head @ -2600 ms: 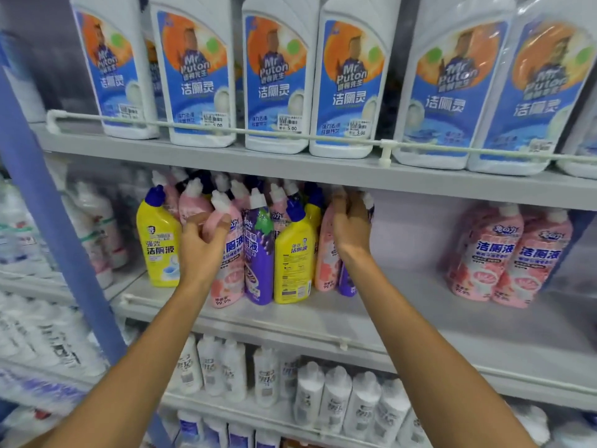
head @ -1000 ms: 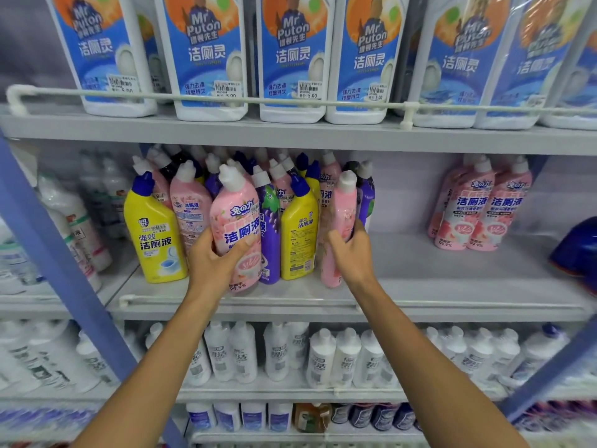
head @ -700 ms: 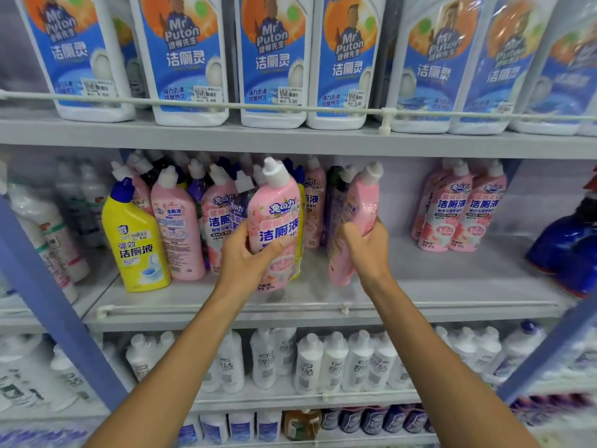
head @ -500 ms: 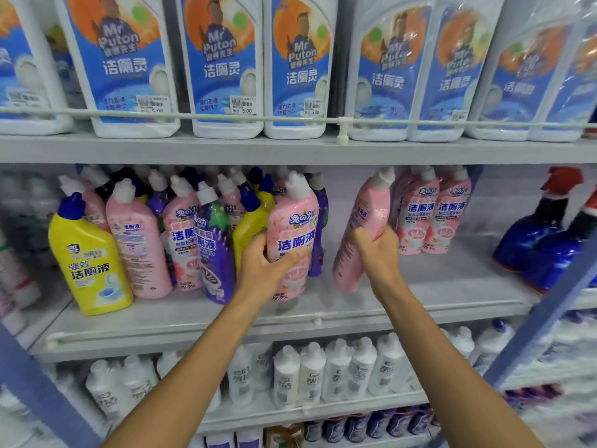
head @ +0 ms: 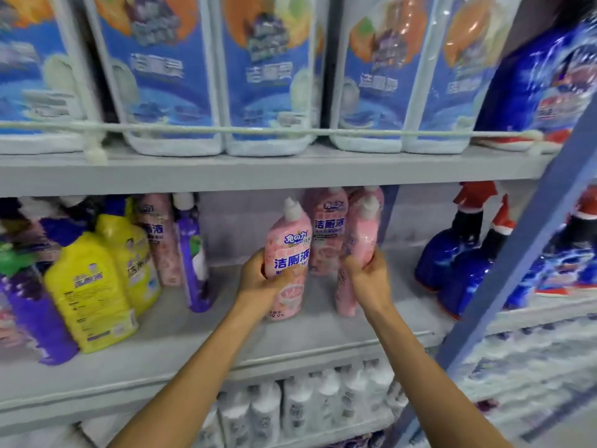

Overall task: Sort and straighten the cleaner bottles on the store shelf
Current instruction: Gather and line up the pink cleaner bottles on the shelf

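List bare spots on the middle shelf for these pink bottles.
Bare shelf between the purple bottle and the pink bottle in the left hand; a gap between the right hand's pink bottle and the blue spray bottles. Crowded left, around yellow bottles.

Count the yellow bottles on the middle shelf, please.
2. The front yellow bottle stands at the left of the middle shelf; the second yellow bottle stands just behind it, toward the right. Others may be hidden behind them; that area is blurred.
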